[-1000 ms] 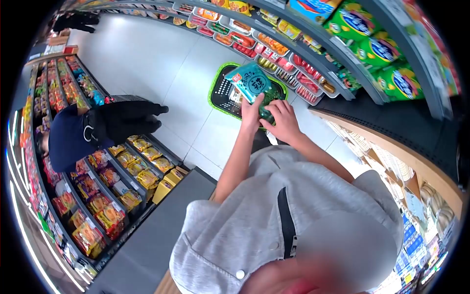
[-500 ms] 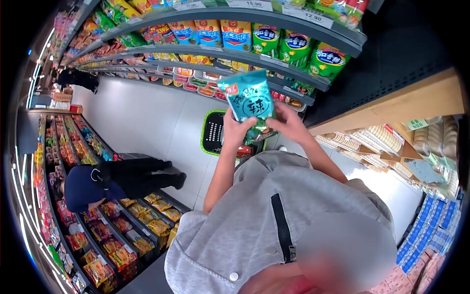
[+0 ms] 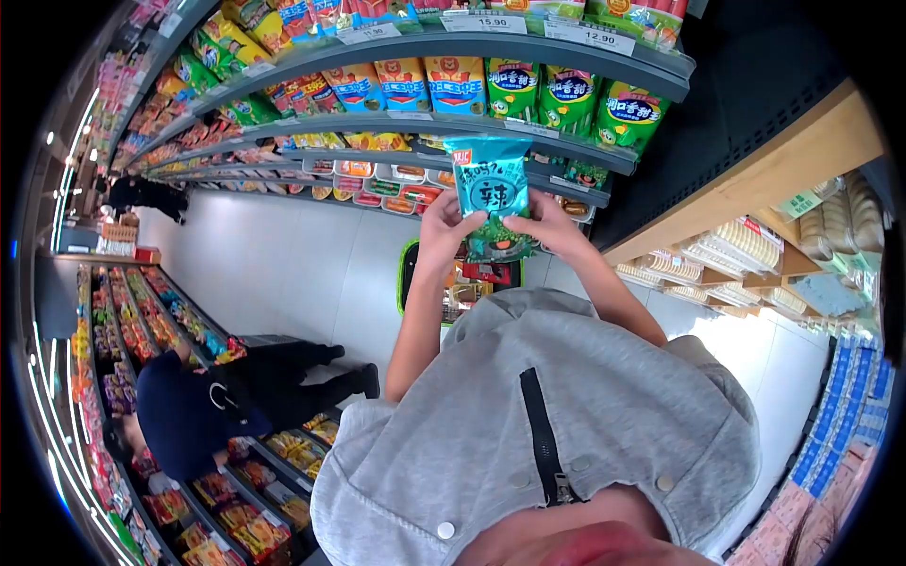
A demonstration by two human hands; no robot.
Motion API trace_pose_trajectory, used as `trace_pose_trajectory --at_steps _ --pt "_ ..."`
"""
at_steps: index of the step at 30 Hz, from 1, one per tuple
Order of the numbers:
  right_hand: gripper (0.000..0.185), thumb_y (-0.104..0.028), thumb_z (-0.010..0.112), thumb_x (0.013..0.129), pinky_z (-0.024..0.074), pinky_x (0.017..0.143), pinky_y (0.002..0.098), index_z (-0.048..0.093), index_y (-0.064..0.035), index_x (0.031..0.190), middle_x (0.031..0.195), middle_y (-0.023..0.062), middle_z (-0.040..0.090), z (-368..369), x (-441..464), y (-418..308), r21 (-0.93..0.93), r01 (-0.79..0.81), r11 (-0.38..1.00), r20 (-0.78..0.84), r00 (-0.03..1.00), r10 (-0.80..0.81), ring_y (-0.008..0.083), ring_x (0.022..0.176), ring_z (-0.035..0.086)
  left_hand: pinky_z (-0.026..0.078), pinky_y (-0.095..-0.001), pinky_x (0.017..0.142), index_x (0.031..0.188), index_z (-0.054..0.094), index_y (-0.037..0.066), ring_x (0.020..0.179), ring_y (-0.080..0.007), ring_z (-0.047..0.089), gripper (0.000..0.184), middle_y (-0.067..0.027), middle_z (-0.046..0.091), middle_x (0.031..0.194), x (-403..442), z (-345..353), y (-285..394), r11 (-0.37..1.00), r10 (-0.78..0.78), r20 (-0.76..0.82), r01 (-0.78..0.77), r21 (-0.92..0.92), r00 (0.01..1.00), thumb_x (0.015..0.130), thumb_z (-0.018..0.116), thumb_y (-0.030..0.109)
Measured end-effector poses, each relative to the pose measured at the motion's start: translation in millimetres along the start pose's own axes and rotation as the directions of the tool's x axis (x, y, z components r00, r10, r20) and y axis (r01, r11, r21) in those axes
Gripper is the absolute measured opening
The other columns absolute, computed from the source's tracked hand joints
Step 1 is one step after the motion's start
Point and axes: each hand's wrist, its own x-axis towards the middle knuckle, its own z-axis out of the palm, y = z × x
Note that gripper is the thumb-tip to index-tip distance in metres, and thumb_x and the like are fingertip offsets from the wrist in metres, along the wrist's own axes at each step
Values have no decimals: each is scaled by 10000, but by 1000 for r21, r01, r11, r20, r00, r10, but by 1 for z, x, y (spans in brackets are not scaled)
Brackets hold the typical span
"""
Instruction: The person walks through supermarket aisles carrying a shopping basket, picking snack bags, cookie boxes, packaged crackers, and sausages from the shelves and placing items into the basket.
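Note:
A teal and dark green snack bag (image 3: pixel 494 179) is held upright between both hands, its printed front turned up to the camera. My left hand (image 3: pixel 447 232) grips the bag's left edge, thumb across its front. On the right edge, my right hand (image 3: pixel 549 226) grips it the same way, thumb also on the front. Beneath the hands, partly hidden by the bag and forearms, a black shopping basket (image 3: pixel 408 274) with a green rim contains a red package (image 3: pixel 493 272) and other items I cannot make out.
Shelves of bagged snacks (image 3: pixel 456 85) with price tags run along the front. At left, a person in dark clothes (image 3: pixel 189 415) bends beside lower snack shelves (image 3: pixel 236 509). Further off stands another person in black (image 3: pixel 146 195). Wooden shelving (image 3: pixel 755 179) with packed trays is at right.
The bag has turned from tilted to upright and moved slightly right. My view has shifted, and the basket now shows more of its contents. The person at left has shifted lower in view.

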Motion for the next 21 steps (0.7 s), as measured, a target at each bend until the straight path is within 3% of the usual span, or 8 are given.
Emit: trace_pose_trajectory --at_steps 4,7,9,13,16,17,19,21 --pt "484 -188 702 812 444 888 283 504 -4 1214 1139 61 592 14 3 24 -184 12 983 36 999 -6 123 1004 555 503 -256 757 1024 530 -18 834 -117 625 351 -82 655 940 -8 -29 -43 1000 -24 -40 23 -2 999 737 731 -3" --pt "432 -173 706 796 480 826 288 550 -18 1167 1075 49 617 5 9 79 49 -338 940 -26 940 340 137 983 583 472 -237 654 1000 543 0 743 -98 598 329 -49 639 857 -15 -49 -109 981 -192 -147 190 -30 970 751 742 81" --pt "398 -148 693 810 501 818 298 559 -22 1163 1061 57 626 3 2 113 11 -383 924 -102 918 382 155 965 604 458 -242 625 990 572 -2 709 -104 578 309 -51 629 821 -28 -65 -153 960 -268 -189 278 26 945 753 741 104" --pt "371 -123 684 817 507 838 318 568 -27 1157 1099 68 625 -1 -9 166 271 -534 801 37 838 545 179 965 617 470 -236 587 968 604 4 680 -109 576 363 -53 629 822 -46 -102 -189 884 -442 -59 445 142 895 749 764 247" --pt "361 -139 694 805 520 804 318 585 -20 1129 1054 60 644 -9 -1 177 256 -689 677 -1 701 714 182 907 634 508 -281 699 1067 563 38 795 -126 605 413 -34 613 964 -57 -110 -179 776 -617 -37 615 141 786 824 681 349" --pt "373 -166 697 803 525 789 329 577 -19 1125 1033 62 649 -27 5 199 207 -668 714 -42 724 689 182 885 638 524 -326 691 1125 550 57 854 -145 610 442 -34 615 948 -63 -121 -195 714 -699 -37 700 12 714 828 670 361" --pt "361 -169 682 815 528 778 340 562 -31 1126 1019 66 651 -57 20 203 86 -555 827 -165 811 562 192 867 642 499 -310 650 1184 521 119 752 -139 604 409 -31 628 952 -79 -146 -220 768 -638 -100 640 -16 764 878 587 381" --pt "335 -138 694 810 534 790 369 570 -21 1098 1023 72 646 -71 36 164 192 -511 838 -351 761 545 208 849 649 494 -299 657 1129 549 120 755 -147 603 358 -38 638 946 -105 -173 -222 780 -625 -200 614 -120 755 872 582 367"
